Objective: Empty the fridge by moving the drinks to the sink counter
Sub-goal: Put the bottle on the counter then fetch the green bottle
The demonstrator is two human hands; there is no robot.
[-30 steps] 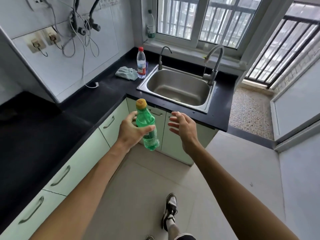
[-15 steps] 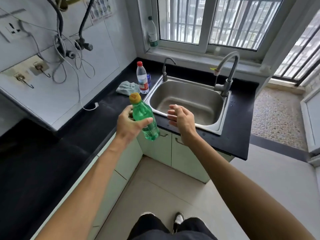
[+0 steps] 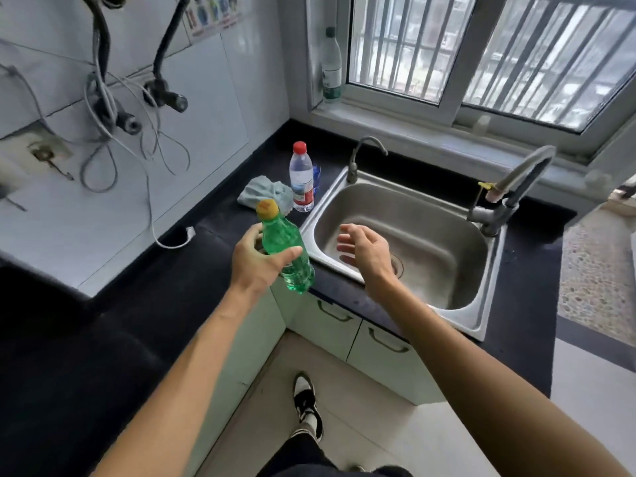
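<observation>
My left hand (image 3: pixel 256 261) grips a green bottle with a yellow cap (image 3: pixel 285 249), held tilted in the air over the black sink counter (image 3: pixel 192 270), just left of the steel sink (image 3: pixel 406 235). My right hand (image 3: pixel 368 249) hovers open above the sink's near edge, fingers spread, holding nothing. A clear water bottle with a red cap (image 3: pixel 301 179) stands upright on the counter by the sink's far-left corner.
A blue-grey cloth (image 3: pixel 261 192) lies beside the clear bottle. Two taps (image 3: pixel 516 180) rise behind the sink. Another bottle (image 3: pixel 331 68) stands on the window ledge. Cables hang on the left wall. Pale green cabinets (image 3: pixel 361 339) sit below; my shoe (image 3: pixel 306 404) is on the floor.
I have stepped closer to the sink. Both hands moved forward: the green bottle is now over the counter edge, and my right hand is over the sink.
</observation>
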